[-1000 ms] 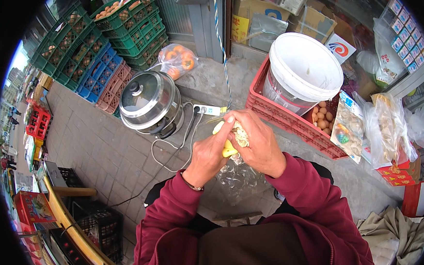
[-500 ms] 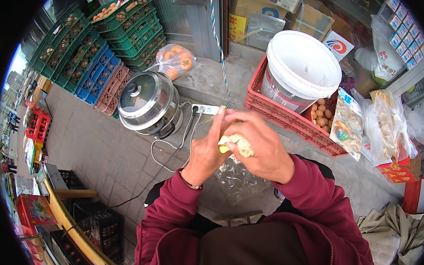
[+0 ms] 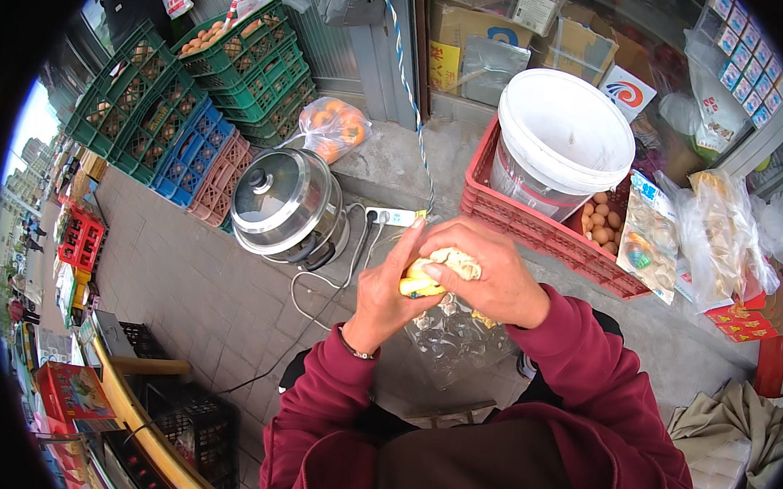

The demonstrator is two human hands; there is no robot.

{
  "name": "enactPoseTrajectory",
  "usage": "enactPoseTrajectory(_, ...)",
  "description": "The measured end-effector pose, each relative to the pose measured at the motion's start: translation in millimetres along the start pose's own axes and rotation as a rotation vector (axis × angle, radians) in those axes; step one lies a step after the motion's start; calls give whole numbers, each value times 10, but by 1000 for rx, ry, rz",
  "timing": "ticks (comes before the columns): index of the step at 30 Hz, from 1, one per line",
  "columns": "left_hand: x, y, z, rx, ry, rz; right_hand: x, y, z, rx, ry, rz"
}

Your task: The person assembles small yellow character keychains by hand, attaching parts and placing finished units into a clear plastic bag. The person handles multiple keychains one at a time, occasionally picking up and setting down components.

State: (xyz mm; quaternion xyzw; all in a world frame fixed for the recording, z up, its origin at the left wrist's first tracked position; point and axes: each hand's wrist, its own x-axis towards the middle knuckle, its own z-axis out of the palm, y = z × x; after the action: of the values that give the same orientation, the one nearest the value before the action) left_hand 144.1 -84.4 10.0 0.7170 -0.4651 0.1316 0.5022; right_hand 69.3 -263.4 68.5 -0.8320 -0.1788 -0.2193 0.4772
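Out on grey paving (image 3: 182, 294) beside a steel pot (image 3: 288, 204), cupped a yellow food piece (image 3: 418, 280) in left hand (image 3: 389, 289), right hand (image 3: 484, 273) fingers clamped over, steadying for peeling.

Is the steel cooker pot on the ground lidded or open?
Lidded. The steel pot stands upright on the pavement with its glass lid seated flat on the rim, knob on top. What is inside it cannot be told.
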Motion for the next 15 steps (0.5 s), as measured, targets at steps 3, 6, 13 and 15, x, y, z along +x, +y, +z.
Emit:
enactPoseTrajectory(3, 3, 8, -92, -446, -64, -316, 89, 212, -220, 217, 74, 527)
enactPoseTrajectory(6, 48, -39, -190, -891, -5, -583, 73, 311, -266, 571, 300, 654)
enactPoseTrajectory(13, 34, -126, -119, -1164, -48, -726, 51, 64, -141, 390, 425, 383)
enactPoseTrajectory(15, 13, -146, -110, -1170, -110, -732, 70, -1, -132, 247, 421, 316)
